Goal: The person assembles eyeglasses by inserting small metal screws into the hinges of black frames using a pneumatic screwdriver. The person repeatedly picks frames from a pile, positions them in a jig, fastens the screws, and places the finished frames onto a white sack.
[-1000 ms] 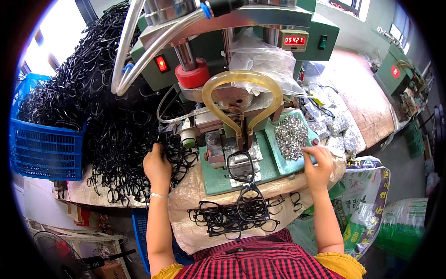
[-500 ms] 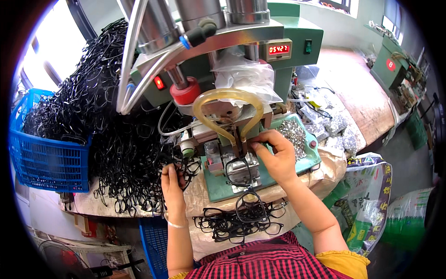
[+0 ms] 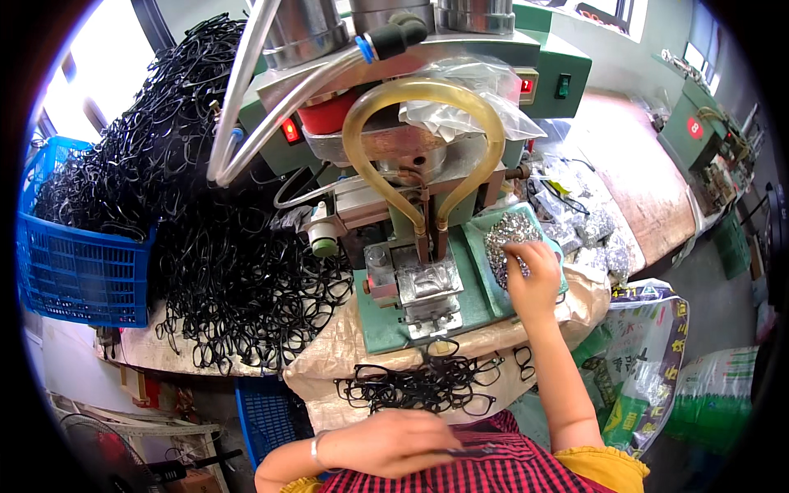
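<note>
My right hand [image 3: 532, 278] reaches into a heap of small shiny metal parts [image 3: 508, 240] on the green machine table [image 3: 477, 296], fingertips pinched among them. My left hand [image 3: 386, 442] lies low over my lap, above my plaid shirt, fingers curled around what looks like a black eyeglass frame; the grip is blurred. A silver fixture [image 3: 423, 287] sits under the press head, beneath a loop of yellowish tubing [image 3: 423, 131]. Finished black frames [image 3: 423, 384] lie on the cloth at the table's front edge.
A huge pile of black eyeglass frames [image 3: 222, 246] covers the left of the bench and spills from a blue plastic crate [image 3: 78, 271]. Bags of metal parts [image 3: 588, 226] lie at right. Another green machine [image 3: 699, 131] stands far right. Sacks [image 3: 657, 361] lean beside the bench.
My right hand left the fixture and went right to the metal parts. My left hand dropped from the frame pile to my lap. The view moved closer to the machine.
</note>
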Demonstrator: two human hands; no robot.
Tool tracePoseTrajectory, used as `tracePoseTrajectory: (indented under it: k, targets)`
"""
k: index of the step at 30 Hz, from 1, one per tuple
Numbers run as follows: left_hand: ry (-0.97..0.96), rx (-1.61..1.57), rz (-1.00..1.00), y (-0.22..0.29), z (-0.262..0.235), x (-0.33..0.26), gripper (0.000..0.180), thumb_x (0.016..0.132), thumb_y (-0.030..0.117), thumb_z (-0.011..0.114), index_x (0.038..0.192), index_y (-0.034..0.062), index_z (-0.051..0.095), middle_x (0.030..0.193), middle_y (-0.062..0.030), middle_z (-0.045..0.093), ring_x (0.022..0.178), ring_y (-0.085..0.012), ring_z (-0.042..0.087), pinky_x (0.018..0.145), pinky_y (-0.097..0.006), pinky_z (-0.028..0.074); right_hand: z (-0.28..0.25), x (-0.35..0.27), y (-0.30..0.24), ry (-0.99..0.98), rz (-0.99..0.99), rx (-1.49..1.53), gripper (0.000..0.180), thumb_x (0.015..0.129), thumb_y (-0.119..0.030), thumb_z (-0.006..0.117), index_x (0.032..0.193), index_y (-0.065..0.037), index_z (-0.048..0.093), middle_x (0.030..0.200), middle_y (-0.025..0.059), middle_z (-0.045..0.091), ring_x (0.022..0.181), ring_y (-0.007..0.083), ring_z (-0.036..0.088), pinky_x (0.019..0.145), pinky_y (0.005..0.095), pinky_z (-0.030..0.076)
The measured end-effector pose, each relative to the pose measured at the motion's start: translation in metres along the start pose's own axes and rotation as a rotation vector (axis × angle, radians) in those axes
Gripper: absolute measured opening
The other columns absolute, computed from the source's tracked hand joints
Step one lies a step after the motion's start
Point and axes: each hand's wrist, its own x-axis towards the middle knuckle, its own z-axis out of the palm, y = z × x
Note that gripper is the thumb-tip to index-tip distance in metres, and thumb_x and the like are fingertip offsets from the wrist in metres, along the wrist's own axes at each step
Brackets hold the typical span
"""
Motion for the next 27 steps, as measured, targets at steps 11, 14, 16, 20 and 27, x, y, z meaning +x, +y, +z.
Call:
tracePoseTrajectory:
  k: [11, 14, 16, 20, 27]
  targets:
    - [1.204, 0.12, 0.267, -0.001, -0.059, 0.021, 0.016, 0.103, 0.017, 0.053, 0.109, 0.002, 0.052, 0.099, -0.0136, 0.06, 0.073, -0.0183, 0.06, 0.059, -0.029, 0.055, 0.018, 0.007, -0.09, -0.105, 0.141, 0.847, 0.048, 0.082, -0.005, 0.075, 0.126, 0.004, 0.055, 0.088, 0.0075, 0.071, 0.087, 0.0143, 0.066, 0.085, 0.0285, 0.049]
    - [1.115, 0.303, 0.277, 0.019, -0.073, 0.041, 0.014, 0.1, 0.01, 0.057, 0.107, -0.0012, 0.052, 0.099, -0.0156, 0.06, 0.079, -0.0198, 0.063, 0.065, -0.031, 0.059, 0.025, 0.002, -0.085, -0.106, 0.161, 0.889, 0.05, 0.084, -0.004, 0.073, 0.127, 0.006, 0.051, 0.09, 0.0066, 0.071, 0.091, 0.0121, 0.065, 0.088, 0.0263, 0.048]
    - [1.165, 0.397, 0.157, 0.001, -0.089, 0.056, 0.015, 0.097, 0.006, 0.062, 0.105, -0.0033, 0.053, 0.098, -0.0165, 0.059, 0.087, -0.0225, 0.065, 0.07, -0.033, 0.063, 0.029, 0.004, -0.087, -0.128, 0.227, 0.993, 0.051, 0.085, -0.003, 0.073, 0.129, 0.005, 0.049, 0.09, 0.0064, 0.071, 0.093, 0.0115, 0.064, 0.089, 0.0258, 0.047]
    - [1.166, 0.304, 0.314, -0.009, -0.094, 0.051, 0.012, 0.096, 0.002, 0.061, 0.103, -0.0042, 0.053, 0.1, -0.0163, 0.061, 0.091, -0.0223, 0.066, 0.072, -0.034, 0.063, 0.03, 0.005, -0.092, -0.117, 0.194, 1.056, 0.053, 0.085, -0.001, 0.073, 0.13, 0.004, 0.047, 0.09, 0.006, 0.07, 0.094, 0.011, 0.063, 0.09, 0.0264, 0.047]
    - [1.142, 0.238, 0.311, -0.009, -0.085, 0.047, 0.007, 0.096, -0.001, 0.057, 0.1, -0.0041, 0.052, 0.102, -0.0185, 0.06, 0.092, -0.0243, 0.065, 0.074, -0.036, 0.063, 0.029, 0.009, -0.087, -0.063, 0.032, 0.84, 0.055, 0.081, -0.002, 0.076, 0.128, 0.003, 0.048, 0.099, 0.0098, 0.069, 0.094, 0.0146, 0.065, 0.09, 0.0268, 0.047]
